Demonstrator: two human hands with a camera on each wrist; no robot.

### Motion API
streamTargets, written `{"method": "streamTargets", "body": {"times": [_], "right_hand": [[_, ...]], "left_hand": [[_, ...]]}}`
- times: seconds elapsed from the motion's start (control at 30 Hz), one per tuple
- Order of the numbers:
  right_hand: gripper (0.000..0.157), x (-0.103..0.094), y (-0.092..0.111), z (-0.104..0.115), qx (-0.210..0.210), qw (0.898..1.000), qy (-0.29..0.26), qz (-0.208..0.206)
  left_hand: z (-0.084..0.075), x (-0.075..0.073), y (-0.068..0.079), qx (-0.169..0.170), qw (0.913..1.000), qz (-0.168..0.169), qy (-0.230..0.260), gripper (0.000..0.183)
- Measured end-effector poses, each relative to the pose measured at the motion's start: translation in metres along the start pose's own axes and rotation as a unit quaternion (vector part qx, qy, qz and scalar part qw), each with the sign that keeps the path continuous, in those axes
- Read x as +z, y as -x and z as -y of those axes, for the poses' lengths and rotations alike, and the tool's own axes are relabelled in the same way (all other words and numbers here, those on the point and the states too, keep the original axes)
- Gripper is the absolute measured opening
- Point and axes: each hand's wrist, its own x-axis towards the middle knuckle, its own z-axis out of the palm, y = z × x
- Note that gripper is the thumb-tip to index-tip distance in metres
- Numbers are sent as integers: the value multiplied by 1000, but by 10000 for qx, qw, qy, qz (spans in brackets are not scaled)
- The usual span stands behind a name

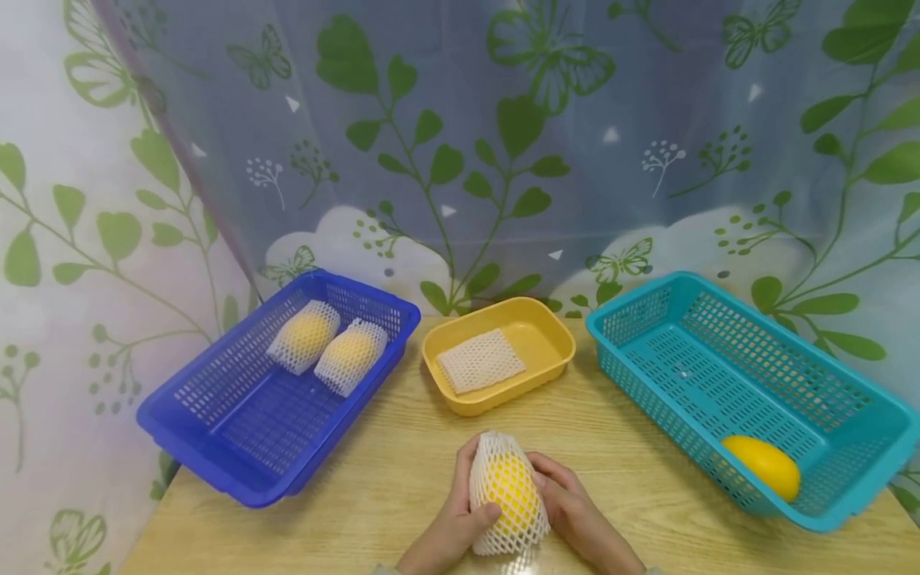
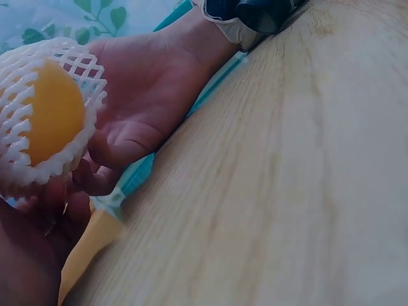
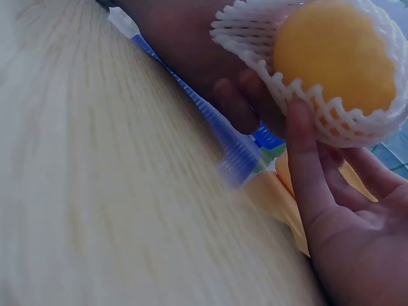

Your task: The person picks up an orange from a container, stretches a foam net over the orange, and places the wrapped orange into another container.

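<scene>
A yellow mango [image 1: 512, 493] sits inside a white foam net [image 1: 496, 449], held between both hands above the front of the table. My left hand [image 1: 460, 511] grips its left side, with the thumb across the front of the net. On the other side, my right hand [image 1: 575, 511] holds the net and fruit with thumb and fingers. In the left wrist view the net's open end leaves part of the mango [image 2: 58, 115] bare. The right wrist view shows a right fingertip [image 3: 299, 115] against the net's edge.
A blue basket [image 1: 216, 471] at left holds two netted mangoes [image 1: 305, 335]. The yellow tray [image 1: 546, 339] at the middle back contains flat foam netting [image 1: 481, 361]. At right, a teal basket [image 1: 690, 407] holds one bare mango [image 1: 765, 465]. A patterned curtain [image 1: 446, 160] hangs behind.
</scene>
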Motion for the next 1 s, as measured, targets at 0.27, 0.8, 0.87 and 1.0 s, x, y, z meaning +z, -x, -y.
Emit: {"method": "streamTargets", "body": {"times": [0.27, 0.8, 0.87, 1.0], "right_hand": [[39, 0, -2, -1, -386, 9987, -301, -153], [47, -3, -1, 0, -1028, 9876, -941, -718], [47, -3, -1, -1, -1121, 9862, -893, -833], [46, -2, -1, -1, -1280, 9847, -798, -879]], "left_hand": [[1, 2, -4, 465, 9979, -404, 217, 78], [1, 0, -7, 1039, 9799, -1699, 120, 28], [0, 0, -8, 950, 9798, -1754, 115, 29], [1, -2, -8, 956, 9802, -1735, 76, 31]]}}
